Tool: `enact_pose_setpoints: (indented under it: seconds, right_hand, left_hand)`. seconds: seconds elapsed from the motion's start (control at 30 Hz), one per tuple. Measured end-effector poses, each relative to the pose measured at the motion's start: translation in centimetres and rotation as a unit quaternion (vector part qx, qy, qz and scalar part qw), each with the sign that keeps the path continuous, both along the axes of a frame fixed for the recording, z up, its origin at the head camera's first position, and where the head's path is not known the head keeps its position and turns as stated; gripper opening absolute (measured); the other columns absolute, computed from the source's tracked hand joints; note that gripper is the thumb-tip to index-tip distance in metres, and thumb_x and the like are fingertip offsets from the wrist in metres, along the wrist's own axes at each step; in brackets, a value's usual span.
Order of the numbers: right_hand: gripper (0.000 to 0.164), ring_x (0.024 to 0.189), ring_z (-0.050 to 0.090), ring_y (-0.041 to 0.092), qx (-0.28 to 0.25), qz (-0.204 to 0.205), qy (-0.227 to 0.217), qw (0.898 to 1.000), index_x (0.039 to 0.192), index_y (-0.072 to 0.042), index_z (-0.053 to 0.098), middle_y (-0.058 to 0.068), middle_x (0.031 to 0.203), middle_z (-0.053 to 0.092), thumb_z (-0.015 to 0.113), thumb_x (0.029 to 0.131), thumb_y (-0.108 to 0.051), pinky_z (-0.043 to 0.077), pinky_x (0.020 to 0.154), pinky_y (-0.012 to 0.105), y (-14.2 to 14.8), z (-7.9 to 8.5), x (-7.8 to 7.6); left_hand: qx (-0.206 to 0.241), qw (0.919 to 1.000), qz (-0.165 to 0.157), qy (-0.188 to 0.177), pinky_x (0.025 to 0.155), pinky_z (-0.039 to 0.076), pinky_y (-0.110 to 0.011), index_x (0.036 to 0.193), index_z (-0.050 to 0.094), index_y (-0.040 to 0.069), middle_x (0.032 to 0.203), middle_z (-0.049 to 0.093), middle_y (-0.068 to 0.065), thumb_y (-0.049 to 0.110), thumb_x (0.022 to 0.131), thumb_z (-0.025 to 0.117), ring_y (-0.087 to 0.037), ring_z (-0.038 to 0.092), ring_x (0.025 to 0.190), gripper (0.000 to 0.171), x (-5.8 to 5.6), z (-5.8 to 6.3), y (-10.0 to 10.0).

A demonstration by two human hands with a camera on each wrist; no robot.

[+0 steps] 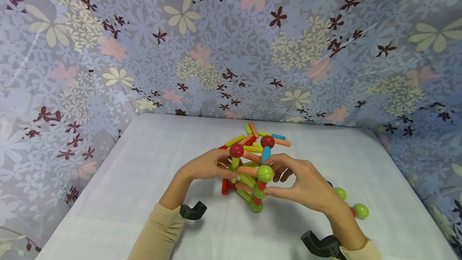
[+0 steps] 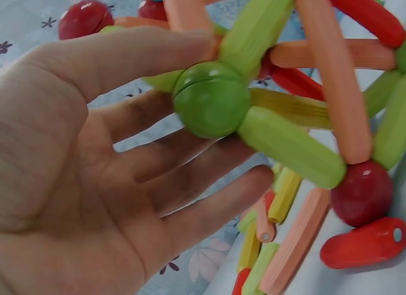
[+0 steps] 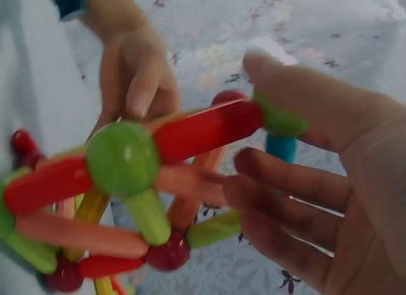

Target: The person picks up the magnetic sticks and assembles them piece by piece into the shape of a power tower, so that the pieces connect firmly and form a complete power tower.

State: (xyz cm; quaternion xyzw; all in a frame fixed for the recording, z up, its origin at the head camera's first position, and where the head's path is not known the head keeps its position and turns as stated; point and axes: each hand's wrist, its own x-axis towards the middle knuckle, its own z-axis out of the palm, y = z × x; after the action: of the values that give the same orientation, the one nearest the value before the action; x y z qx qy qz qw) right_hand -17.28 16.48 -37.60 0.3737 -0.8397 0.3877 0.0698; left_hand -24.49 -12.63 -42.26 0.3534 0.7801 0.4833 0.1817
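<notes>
A building-toy structure of coloured rods and balls (image 1: 265, 173) stands between my two hands above the white surface. My left hand (image 1: 205, 165) grips its left side. In the left wrist view, the thumb lies over a green ball (image 2: 212, 99), with the fingers stretched behind it. On the other side, my right hand (image 1: 306, 183) holds the structure between thumb and fingers. There the thumb meets a green ball (image 3: 282, 119) at the end of a red rod (image 3: 209, 130). Red balls top the structure at left (image 1: 236, 150) and on a blue rod (image 1: 266, 154).
Loose rods (image 1: 235, 141) in several colours lie in a pile behind the structure. To the right, partly behind my right forearm, rest green balls (image 1: 361, 210) with a red piece. A floral cloth (image 1: 231, 51) rises behind the white-covered table (image 1: 144, 143).
</notes>
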Motion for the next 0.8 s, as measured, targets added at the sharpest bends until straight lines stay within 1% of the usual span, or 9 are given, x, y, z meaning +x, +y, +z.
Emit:
enact_pose_setpoints:
  seconds: [0.13, 0.2, 0.37, 0.43, 0.53, 0.6, 0.7, 0.73, 0.8]
  right_hand:
    - [0.051, 0.067, 0.056, 0.001, 0.03, -0.038, 0.043, 0.998, 0.105, -0.02, 0.048, -0.012, 0.078, 0.058, 0.086, 0.072, -0.027, 0.051, 0.06, 0.023, -0.2, -0.7, -0.4]
    - [0.047, 0.064, 0.054, 0.001, 0.046, -0.048, 0.042, 0.997, 0.099, -0.02, 0.048, -0.011, 0.074, 0.057, 0.086, 0.072, -0.026, 0.05, 0.058, 0.023, -0.1, -0.9, -0.6]
    - [0.029, 0.066, 0.056, 0.004, 0.073, -0.051, -0.005, 0.996, 0.091, -0.022, 0.055, -0.012, 0.075, 0.058, 0.081, 0.078, -0.027, 0.052, 0.059, 0.027, 0.4, -1.3, -1.4]
    - [0.026, 0.068, 0.059, 0.005, 0.067, -0.046, -0.029, 0.996, 0.091, -0.022, 0.058, -0.013, 0.079, 0.06, 0.081, 0.079, -0.026, 0.053, 0.061, 0.027, 0.7, -1.5, -1.8]
    - [0.025, 0.072, 0.063, 0.005, 0.046, -0.036, -0.059, 0.997, 0.095, -0.022, 0.062, -0.012, 0.086, 0.063, 0.081, 0.079, -0.021, 0.054, 0.065, 0.029, 1.1, -1.7, -2.2]
    - [0.026, 0.074, 0.064, 0.005, 0.041, -0.035, -0.065, 0.996, 0.098, -0.022, 0.064, -0.012, 0.088, 0.064, 0.081, 0.079, -0.02, 0.054, 0.068, 0.028, 1.3, -1.9, -2.4]
    - [0.027, 0.076, 0.063, 0.005, 0.045, -0.034, -0.067, 0.996, 0.102, -0.022, 0.064, -0.013, 0.09, 0.064, 0.08, 0.08, -0.022, 0.054, 0.07, 0.029, 1.5, -2.0, -2.7]
    - [0.026, 0.077, 0.063, 0.006, 0.048, -0.032, -0.067, 0.996, 0.102, -0.022, 0.064, -0.013, 0.09, 0.064, 0.079, 0.081, -0.024, 0.054, 0.07, 0.029, 1.5, -2.1, -2.8]
    - [0.025, 0.077, 0.062, 0.006, 0.053, -0.03, -0.068, 0.996, 0.102, -0.023, 0.064, -0.013, 0.091, 0.064, 0.078, 0.082, -0.027, 0.053, 0.07, 0.029, 1.5, -2.2, -2.9]
  left_hand:
    - [-0.006, 0.9996, -0.014, -0.022, 0.086, 0.051, -0.033, 0.126, 0.059, 0.013, 0.115, 0.062, 0.001, 0.008, 0.083, 0.072, -0.017, 0.063, 0.1, 0.045, 0.2, 0.3, -0.6]
    - [-0.014, 0.9992, -0.017, -0.034, 0.085, 0.051, -0.032, 0.128, 0.058, 0.009, 0.115, 0.062, -0.002, 0.004, 0.083, 0.069, -0.017, 0.063, 0.101, 0.046, 0.2, 0.4, -0.8]
    - [0.0, 0.995, -0.054, -0.083, 0.086, 0.052, -0.034, 0.127, 0.057, 0.004, 0.119, 0.061, -0.007, -0.002, 0.086, 0.06, -0.02, 0.065, 0.101, 0.041, 0.2, 0.5, -1.0]
    - [0.011, 0.9919, -0.07, -0.105, 0.086, 0.052, -0.035, 0.123, 0.059, 0.004, 0.116, 0.062, -0.007, -0.003, 0.088, 0.06, -0.022, 0.067, 0.099, 0.036, 0.2, 0.5, -1.0]
    - [0.009, 0.9898, -0.083, -0.115, 0.085, 0.052, -0.037, 0.119, 0.06, 0.002, 0.113, 0.065, -0.008, -0.001, 0.089, 0.06, -0.024, 0.067, 0.098, 0.03, 0.2, 0.6, -1.1]
    - [-0.008, 0.9925, -0.068, -0.101, 0.085, 0.052, -0.037, 0.117, 0.061, 0.002, 0.111, 0.067, -0.01, 0.003, 0.09, 0.062, -0.024, 0.067, 0.097, 0.028, 0.1, 0.5, -1.2]
    - [-0.085, 0.9951, -0.008, -0.05, 0.079, 0.052, -0.033, 0.111, 0.065, 0.004, 0.102, 0.068, -0.007, 0.009, 0.088, 0.067, -0.019, 0.066, 0.09, 0.024, -0.1, 0.0, -1.2]
    - [-0.126, 0.9913, 0.021, -0.033, 0.075, 0.052, -0.032, 0.108, 0.066, 0.006, 0.097, 0.068, -0.005, 0.013, 0.087, 0.07, -0.017, 0.065, 0.085, 0.022, -0.1, -0.2, -1.2]
    - [-0.216, 0.9734, 0.076, -0.008, 0.065, 0.05, -0.031, 0.098, 0.067, 0.011, 0.085, 0.066, -0.001, 0.023, 0.084, 0.075, -0.014, 0.062, 0.074, 0.02, -0.1, -0.9, -0.8]
